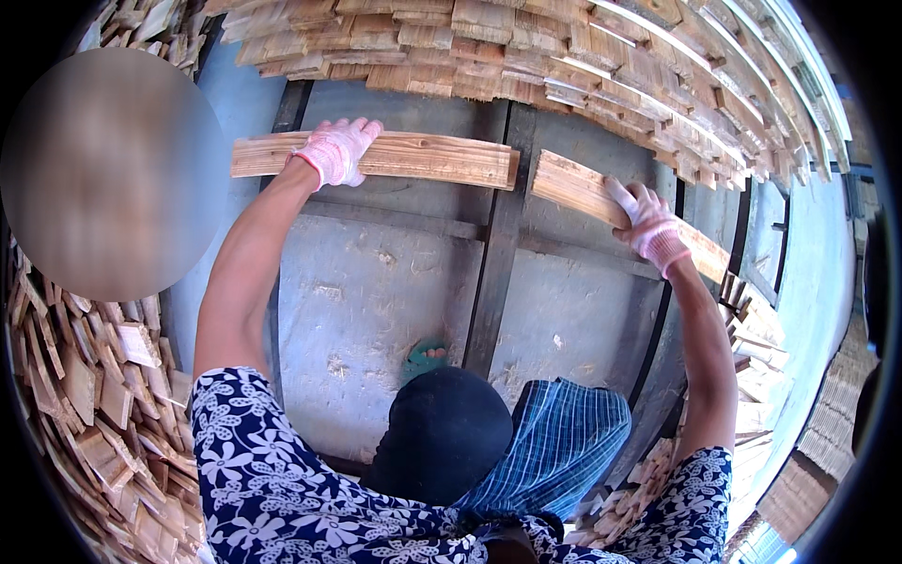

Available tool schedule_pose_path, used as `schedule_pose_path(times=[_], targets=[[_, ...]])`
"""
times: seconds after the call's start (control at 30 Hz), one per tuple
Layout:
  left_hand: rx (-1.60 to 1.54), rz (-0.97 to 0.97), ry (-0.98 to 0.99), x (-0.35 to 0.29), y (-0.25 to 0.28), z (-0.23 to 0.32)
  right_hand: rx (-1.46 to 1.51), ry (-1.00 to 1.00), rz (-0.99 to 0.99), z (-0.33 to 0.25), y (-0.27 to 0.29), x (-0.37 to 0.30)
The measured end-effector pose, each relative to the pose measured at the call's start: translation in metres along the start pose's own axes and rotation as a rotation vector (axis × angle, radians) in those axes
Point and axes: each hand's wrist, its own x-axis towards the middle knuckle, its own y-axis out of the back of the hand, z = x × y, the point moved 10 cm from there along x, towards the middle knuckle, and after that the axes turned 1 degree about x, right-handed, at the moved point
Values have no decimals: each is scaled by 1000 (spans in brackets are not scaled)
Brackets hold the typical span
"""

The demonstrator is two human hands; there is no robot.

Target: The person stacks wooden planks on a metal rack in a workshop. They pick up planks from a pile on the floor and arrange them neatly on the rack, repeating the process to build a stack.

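My left hand (340, 150) in its pink knit glove has its grip closed over a long pale wooden plank (413, 160), while my right hand (648, 226) clamps a second, tilted wooden plank (573, 188) beside it.

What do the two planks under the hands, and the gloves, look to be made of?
Left plank and right plank: raw, unfinished wood, with pale grain and rough edges. Gloves on the left hand and right hand: seemingly knitted fabric, white with pink flecks.
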Motion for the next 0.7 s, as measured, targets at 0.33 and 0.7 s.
schedule_pose_path(times=[0.33,0.7], targets=[[-6,-105,20,27,-16,-1,-47,48,-142,-16,-42,60],[-69,138,-95,32,-29,9,-138,108,44,-39,-37,44]])
